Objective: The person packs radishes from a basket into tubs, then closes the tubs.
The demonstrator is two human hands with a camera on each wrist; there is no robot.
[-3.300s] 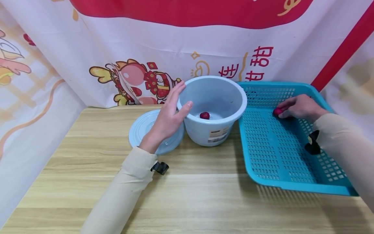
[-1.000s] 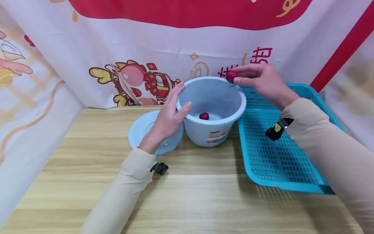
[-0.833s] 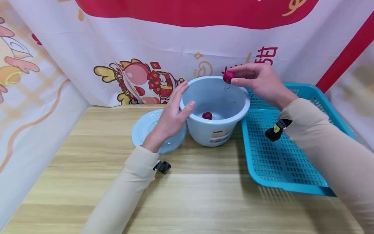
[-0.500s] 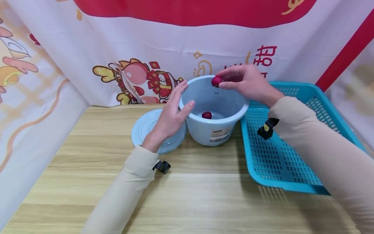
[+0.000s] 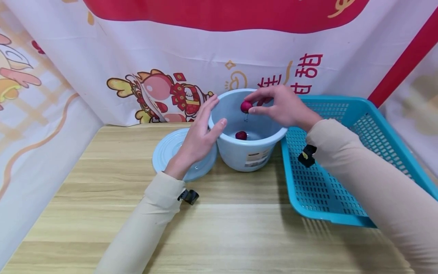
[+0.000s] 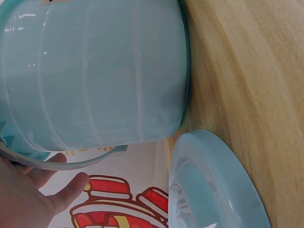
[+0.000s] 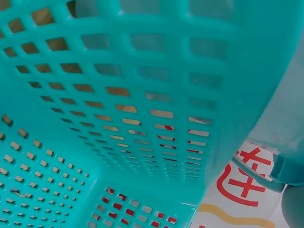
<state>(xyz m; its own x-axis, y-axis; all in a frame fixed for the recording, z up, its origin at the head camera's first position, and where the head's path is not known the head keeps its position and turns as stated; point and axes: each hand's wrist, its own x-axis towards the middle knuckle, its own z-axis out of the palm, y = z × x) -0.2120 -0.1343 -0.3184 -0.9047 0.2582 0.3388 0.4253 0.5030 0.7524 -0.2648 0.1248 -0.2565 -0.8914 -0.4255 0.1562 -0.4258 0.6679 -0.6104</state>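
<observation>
In the head view, my right hand (image 5: 285, 108) pinches a small round red radish (image 5: 245, 106) between fingertips and thumb, inside the mouth of a light blue bucket (image 5: 239, 154). Thin stringy roots hang below it. Another dark red radish (image 5: 241, 135) lies at the bottom of the bucket. My left hand (image 5: 198, 139) rests against the bucket's left rim, fingers straight and thumb spread. The left wrist view has the bucket's ribbed side (image 6: 95, 71) close up, with part of the left hand (image 6: 28, 199) beside its handle (image 6: 71, 165).
A round light blue lid (image 5: 164, 152) lies left of the bucket, partly under my left forearm. On the right stands a teal perforated basket (image 5: 291, 186), close beside the bucket; its meshed wall (image 7: 156, 71) fills the right wrist view. A printed cloth (image 5: 154, 42) hangs behind the wooden table (image 5: 222, 228).
My right hand picked the radish up from the basket, carried it left over the bucket's rim and lowered it into the mouth. The left hand has stayed at the rim.
</observation>
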